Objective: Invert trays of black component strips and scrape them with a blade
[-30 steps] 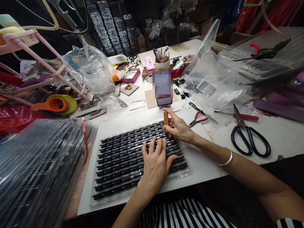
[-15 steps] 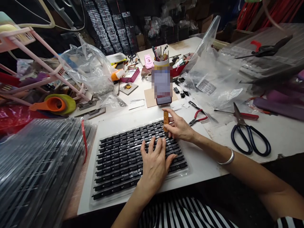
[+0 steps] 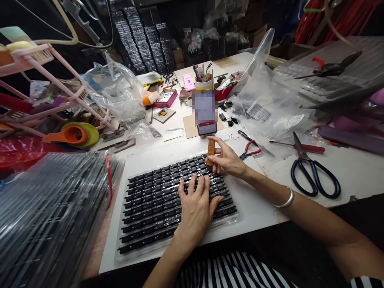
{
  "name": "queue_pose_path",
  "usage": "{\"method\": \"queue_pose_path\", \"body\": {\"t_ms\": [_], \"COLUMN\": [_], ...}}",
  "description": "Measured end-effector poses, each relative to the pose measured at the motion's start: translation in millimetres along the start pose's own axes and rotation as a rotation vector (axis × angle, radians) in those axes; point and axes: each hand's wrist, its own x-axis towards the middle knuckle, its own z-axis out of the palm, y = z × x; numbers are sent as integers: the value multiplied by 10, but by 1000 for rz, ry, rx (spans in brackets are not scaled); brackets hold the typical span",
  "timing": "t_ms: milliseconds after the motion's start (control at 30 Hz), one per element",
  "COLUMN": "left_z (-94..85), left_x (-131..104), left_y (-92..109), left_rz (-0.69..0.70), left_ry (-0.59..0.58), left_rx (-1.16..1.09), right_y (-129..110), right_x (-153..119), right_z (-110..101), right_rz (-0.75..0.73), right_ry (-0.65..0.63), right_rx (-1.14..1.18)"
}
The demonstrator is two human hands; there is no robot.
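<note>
A clear plastic tray (image 3: 122, 256) lies in front of me, filled with rows of small black parts (image 3: 153, 200) bearing white markings. My left hand (image 3: 196, 210) rests on these rows with its fingers spread, holding nothing. At the tray's far right corner, my right hand (image 3: 226, 158) pinches a small orange-brown block (image 3: 211, 152) upright between thumb and fingers. The block's lower end is at the parts in the far rows; whether it touches them I cannot tell.
Stacked plastic trays (image 3: 57, 208) stand at the left. A phone (image 3: 207, 127) stands beyond the tray, before a pen cup (image 3: 204, 83). Red-handled pliers (image 3: 252, 150), a red-handled screwdriver (image 3: 312, 147) and large scissors (image 3: 315, 172) lie at the right, near clear plastic bags (image 3: 258, 100).
The camera view has shifted slightly. Both hands keep nearly the same places on the tray, and the orange-brown block stays in my right hand, tilted a little more.
</note>
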Motion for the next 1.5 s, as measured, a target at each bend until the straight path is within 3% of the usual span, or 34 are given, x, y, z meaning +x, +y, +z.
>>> {"method": "queue_pose_path", "body": {"t_ms": [133, 267, 600, 800, 1000, 1100, 1233, 1367, 1500], "left_z": [-31, -115, -168, -229, -326, -371, -425, -469, -472], "left_x": [0, -85, -652, -860, -1177, -1384, -1670, -1843, -1869], "left_y": [-22, -119, -398, -552, -849, -1035, -1294, -1415, -1382], "left_rz": [-15, 10, 51, -24, -137, -242, -362, -455, -500], "left_ry": [-31, -39, -115, -95, -72, -30, 13, 13, 8], "left_rx": [-23, 2, 192, 203, 215, 206, 109, -101, -192], "right_y": [-4, 24, 81, 130, 61, -151, -363, -189, 125], "right_x": [54, 112, 103, 102, 117, -12, -428, -880, -1097], "right_z": [-155, -288, -241, -238, -253, -251, -217, -169, -87], "right_rz": [-126, -158, -175, -181, -172, -195, -172, -145, -23], "right_ry": [172, 322, 312, 328, 388, 447, 430, 522, 660], "right_rx": [0, -69, -145, -140, -126, -103, -125, -257, -225]}}
